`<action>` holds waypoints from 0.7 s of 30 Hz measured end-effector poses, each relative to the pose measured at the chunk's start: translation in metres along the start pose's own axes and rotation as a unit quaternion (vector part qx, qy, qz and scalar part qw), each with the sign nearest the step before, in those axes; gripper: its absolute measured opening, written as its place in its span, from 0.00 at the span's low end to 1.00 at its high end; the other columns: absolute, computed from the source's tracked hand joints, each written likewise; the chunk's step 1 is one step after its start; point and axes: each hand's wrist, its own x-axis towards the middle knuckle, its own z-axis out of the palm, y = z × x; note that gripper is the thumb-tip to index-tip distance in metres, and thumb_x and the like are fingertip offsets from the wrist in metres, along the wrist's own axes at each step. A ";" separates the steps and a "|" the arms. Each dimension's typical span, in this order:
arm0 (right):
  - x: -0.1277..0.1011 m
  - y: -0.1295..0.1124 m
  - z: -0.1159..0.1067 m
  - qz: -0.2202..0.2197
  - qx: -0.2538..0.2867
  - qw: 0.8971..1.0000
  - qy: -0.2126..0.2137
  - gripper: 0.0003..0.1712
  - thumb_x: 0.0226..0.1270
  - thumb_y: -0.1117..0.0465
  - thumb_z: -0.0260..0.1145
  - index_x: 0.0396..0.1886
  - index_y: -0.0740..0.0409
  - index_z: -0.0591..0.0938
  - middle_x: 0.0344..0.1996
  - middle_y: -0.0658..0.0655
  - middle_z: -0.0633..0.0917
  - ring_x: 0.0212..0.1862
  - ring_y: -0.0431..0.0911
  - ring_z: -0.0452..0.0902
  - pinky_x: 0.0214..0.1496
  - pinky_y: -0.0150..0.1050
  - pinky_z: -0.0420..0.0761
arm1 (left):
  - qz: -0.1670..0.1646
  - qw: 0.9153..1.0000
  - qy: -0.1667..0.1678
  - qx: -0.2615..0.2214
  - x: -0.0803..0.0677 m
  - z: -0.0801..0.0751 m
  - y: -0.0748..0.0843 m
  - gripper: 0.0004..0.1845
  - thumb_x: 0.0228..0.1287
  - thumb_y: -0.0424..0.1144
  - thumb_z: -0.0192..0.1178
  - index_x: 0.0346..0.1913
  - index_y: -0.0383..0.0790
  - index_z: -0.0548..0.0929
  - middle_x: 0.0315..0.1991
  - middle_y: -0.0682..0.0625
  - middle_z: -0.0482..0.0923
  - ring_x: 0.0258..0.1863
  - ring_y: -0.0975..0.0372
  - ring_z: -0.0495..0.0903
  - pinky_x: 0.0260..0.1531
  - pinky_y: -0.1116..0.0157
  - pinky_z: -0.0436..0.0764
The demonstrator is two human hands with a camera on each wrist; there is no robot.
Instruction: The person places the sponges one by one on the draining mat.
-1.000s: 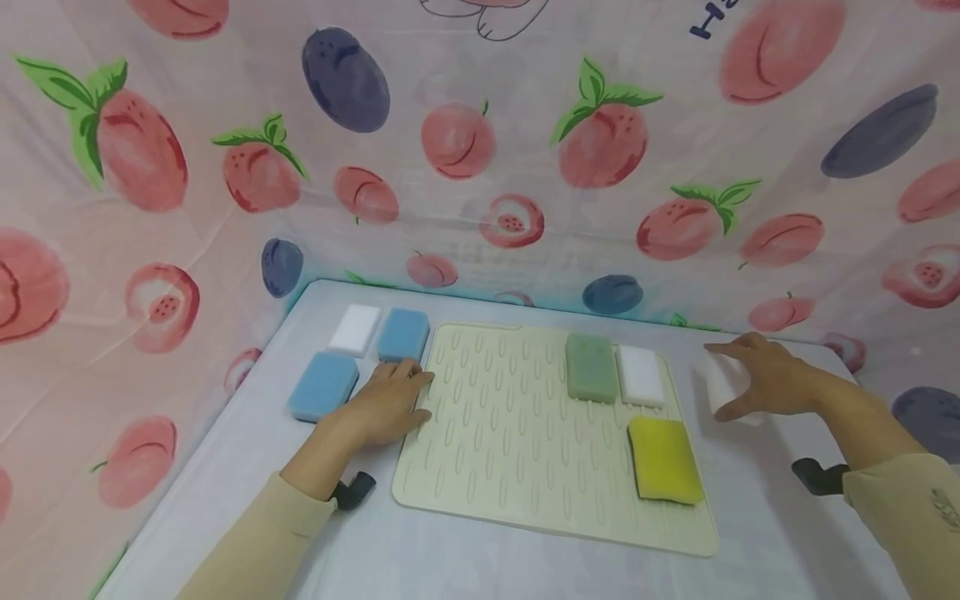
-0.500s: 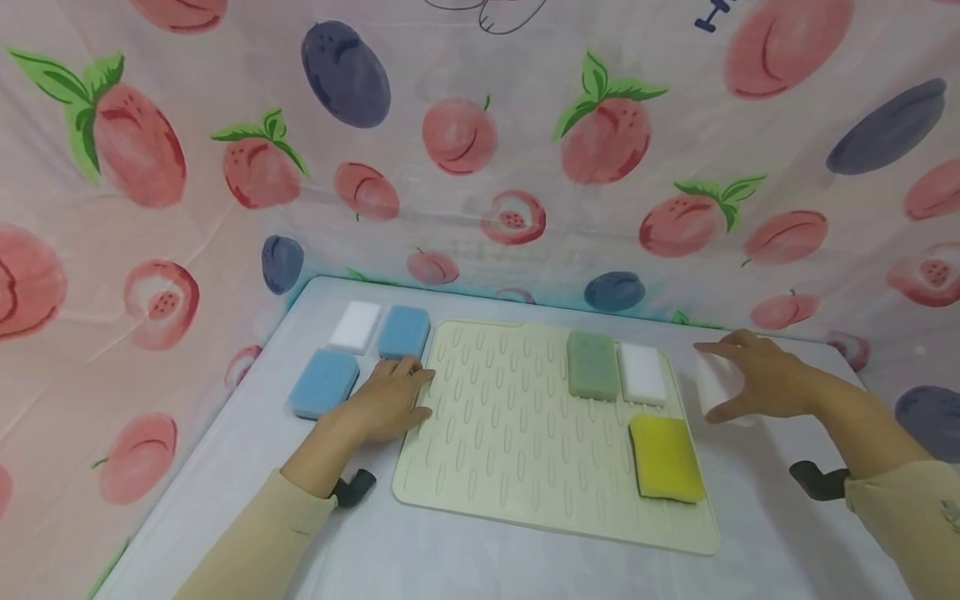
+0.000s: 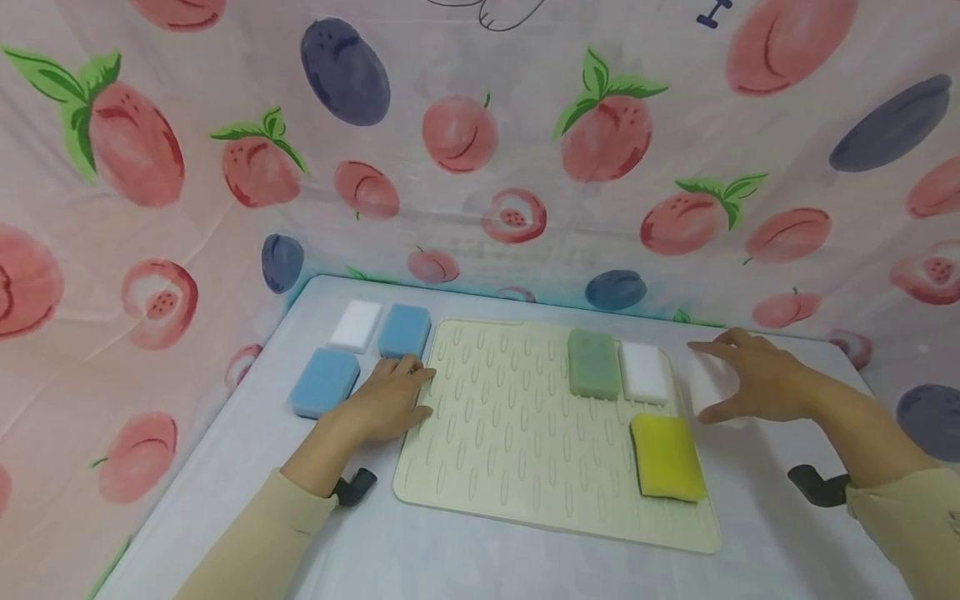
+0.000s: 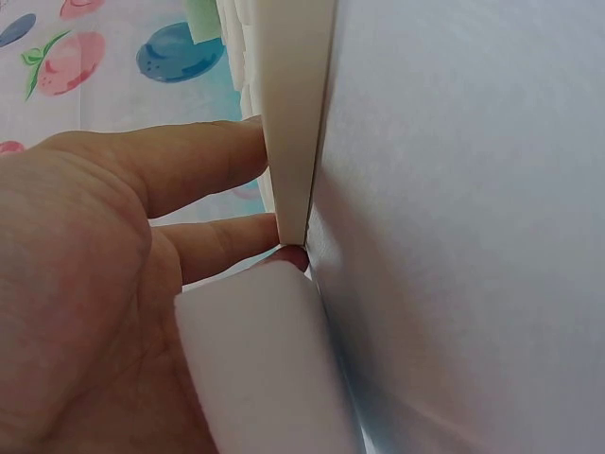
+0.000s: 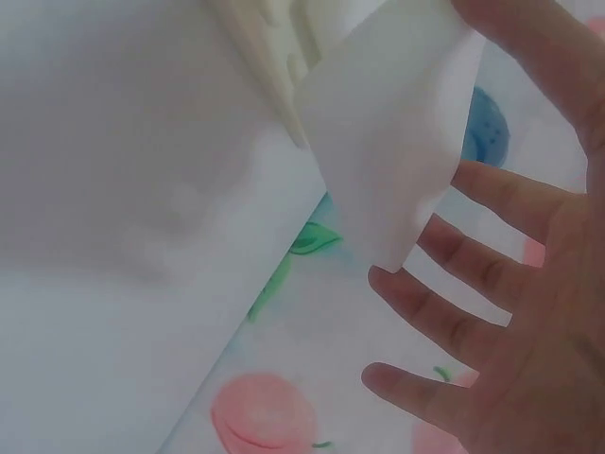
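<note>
My right hand [image 3: 768,379] pinches a white sponge [image 3: 711,382] between thumb and fingertips, off the table to the right of the mat. Tilted, this sponge [image 5: 388,132] fills the top of the right wrist view. My left hand [image 3: 386,400] rests at the left edge of the cream ridged mat [image 3: 502,417], its fairly straight fingers touching the rim. Under the left palm, a white block [image 4: 260,364] shows in the left wrist view; the hand hides it from the head view. On the mat lie a green sponge [image 3: 593,364], a white sponge [image 3: 643,372] and a yellow sponge [image 3: 667,458].
Left of the mat lie two blue sponges, one near the back [image 3: 404,331] and one nearer the front [image 3: 325,382], with a white sponge [image 3: 356,326] behind. A fruit-print curtain [image 3: 465,208] encloses the back and sides of the white table [image 3: 480,558].
My right hand has carried the white sponge slightly left, toward the mat's right edge. The left hand stays in place. The head view has shifted slightly.
</note>
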 end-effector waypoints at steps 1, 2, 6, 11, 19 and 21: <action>0.000 -0.001 0.000 -0.001 -0.001 1.000 0.000 0.72 0.33 0.25 0.82 0.78 0.54 0.68 0.66 0.72 0.69 0.63 0.73 0.68 0.51 0.73 0.79 | 0.000 1.000 0.000 0.000 0.000 0.000 0.000 0.34 0.74 0.46 0.63 0.77 0.38 0.69 0.68 0.42 0.67 0.67 0.46 0.64 0.70 0.47 0.66; -0.001 -0.001 0.000 -0.001 -0.003 1.000 0.002 0.72 0.33 0.25 0.82 0.78 0.54 0.68 0.66 0.72 0.69 0.62 0.73 0.68 0.51 0.73 0.79 | 0.001 1.000 0.000 0.001 0.000 0.000 0.000 0.34 0.74 0.46 0.63 0.77 0.38 0.69 0.67 0.42 0.67 0.66 0.46 0.64 0.70 0.47 0.66; -0.002 -0.004 0.001 -0.003 -0.007 1.000 0.007 0.72 0.33 0.25 0.82 0.77 0.54 0.69 0.66 0.72 0.70 0.62 0.73 0.68 0.51 0.72 0.80 | 0.001 1.000 -0.001 0.000 0.000 -0.001 0.000 0.34 0.74 0.46 0.64 0.77 0.37 0.69 0.67 0.42 0.67 0.66 0.46 0.64 0.70 0.48 0.66; -0.006 -0.010 0.002 -0.006 -0.011 1.000 0.010 0.71 0.34 0.27 0.83 0.78 0.54 0.68 0.66 0.72 0.70 0.62 0.73 0.69 0.51 0.72 0.80 | 0.001 1.000 -0.002 -0.002 -0.001 -0.001 0.001 0.34 0.74 0.46 0.63 0.77 0.37 0.69 0.67 0.42 0.67 0.66 0.47 0.64 0.70 0.48 0.67; -0.011 -0.021 0.000 -0.008 -0.016 1.000 0.016 0.71 0.34 0.29 0.84 0.78 0.54 0.68 0.67 0.71 0.71 0.63 0.73 0.69 0.51 0.72 0.81 | 0.000 1.000 -0.001 -0.005 -0.001 0.000 0.001 0.35 0.73 0.47 0.64 0.77 0.38 0.69 0.67 0.43 0.68 0.65 0.48 0.64 0.69 0.48 0.68; -0.011 -0.024 -0.001 -0.006 -0.014 1.000 0.013 0.71 0.34 0.28 0.84 0.78 0.54 0.68 0.66 0.71 0.71 0.63 0.73 0.68 0.51 0.72 0.81 | -0.001 1.000 -0.001 -0.006 -0.001 0.000 0.001 0.35 0.73 0.48 0.64 0.77 0.38 0.69 0.67 0.43 0.68 0.65 0.48 0.64 0.69 0.48 0.68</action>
